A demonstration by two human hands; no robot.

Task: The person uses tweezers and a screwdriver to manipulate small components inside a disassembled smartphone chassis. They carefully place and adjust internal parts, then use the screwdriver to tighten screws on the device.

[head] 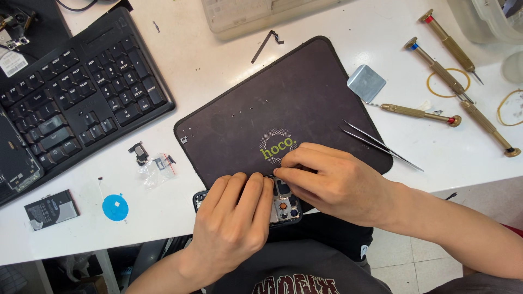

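At the counter's [218,71] front edge, left hand [231,220] and right hand [327,182] each grip the opened phone [286,204] on the black mat [283,103].

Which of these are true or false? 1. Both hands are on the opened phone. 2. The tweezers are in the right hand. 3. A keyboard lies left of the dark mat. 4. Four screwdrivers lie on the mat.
1. True: the left hand and right hand both rest on the opened phone.
2. False: the tweezers lie untouched at the edge of the dark mat.
3. True: the keyboard is left of it.
4. False: the screwdrivers lie on the white table.
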